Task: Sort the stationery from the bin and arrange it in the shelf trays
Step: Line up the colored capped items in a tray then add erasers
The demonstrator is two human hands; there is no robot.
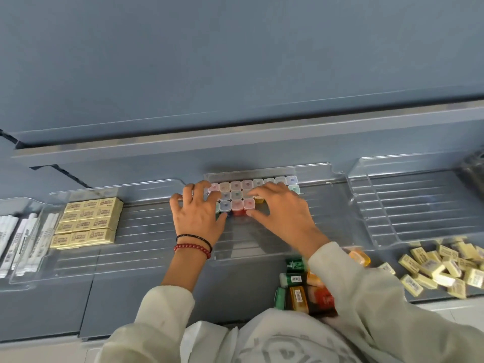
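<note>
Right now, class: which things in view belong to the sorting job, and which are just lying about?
Job: boxes in the middle tray, with the left hand and right hand on them; loose boxes; loose erasers; stacked erasers; markers; empty tray.
Not the job: bracelets; dark thing far right, too blurred to name.

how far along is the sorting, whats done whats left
Done: yellow erasers in rows in the left tray, white pens in the far-left tray. In hand: left hand and right hand press coloured boxes into rows in the middle tray. Left: loose coloured boxes by the right sleeve and a loose eraser pile at right.
</note>
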